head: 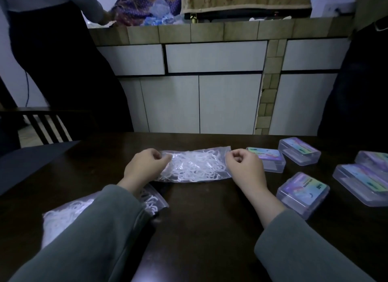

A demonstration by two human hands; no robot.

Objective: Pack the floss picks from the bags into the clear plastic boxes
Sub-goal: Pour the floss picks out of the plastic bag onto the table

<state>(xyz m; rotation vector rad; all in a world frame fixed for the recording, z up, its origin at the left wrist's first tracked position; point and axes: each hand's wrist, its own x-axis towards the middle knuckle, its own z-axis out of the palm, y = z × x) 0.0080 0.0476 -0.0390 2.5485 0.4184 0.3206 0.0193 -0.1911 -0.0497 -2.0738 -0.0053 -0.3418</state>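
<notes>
Right now both hands work at one clear zip bag of floss picks (194, 165) lying flat across the middle of the dark wooden table (205, 218). The left hand (144, 166) has its fingers curled, pinching the bag's left end; the right hand (244, 168) is curled the same way, pinching the bag's right edge. White floss picks show as a tangled heap through the plastic, bunched toward the bag's centre.

A second bag of floss picks (67, 214) lies nearer the person on the left, partly hidden beneath the left grey-green sleeve (88, 235); its zip end pokes out just beside the wrist.

To the right stand the clear plastic boxes, each with an iridescent label. One box (267, 159) sits just behind the right hand, touching or nearly touching its knuckles; I cannot tell which. Another box (299, 151) lies beyond it toward the table's far edge. A third box (302, 194) sits nearer, just beside the right forearm. Two larger boxes (365, 179) crowd the right border, partly cut off. All the lids look closed.

Beyond the table runs a tiled counter (210, 32) with pale cabinet doors beneath it. Another person in dark trousers (63, 61) stands at its left end, and a dark wooden chair (42, 124) sits by the table's far-left corner.
</notes>
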